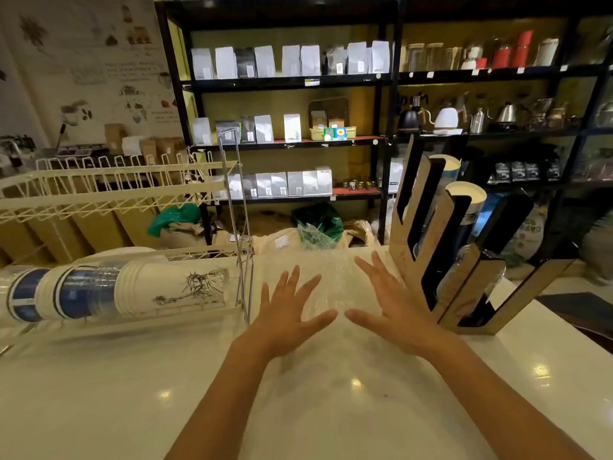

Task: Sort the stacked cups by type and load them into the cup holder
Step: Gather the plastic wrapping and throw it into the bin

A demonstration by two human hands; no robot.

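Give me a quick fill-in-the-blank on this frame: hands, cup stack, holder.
1. The left hand and right hand are both ____, fingers spread over the white glossy counter.
2. The long stack of white and blue cups lies on its ____, to the left of the hands.
3. The tilted wooden cup holder with black slots stands to the ____ of the right hand.
4. The end cup of the stack bears a line drawing of a ____.

Missing words: open; side; right; statue
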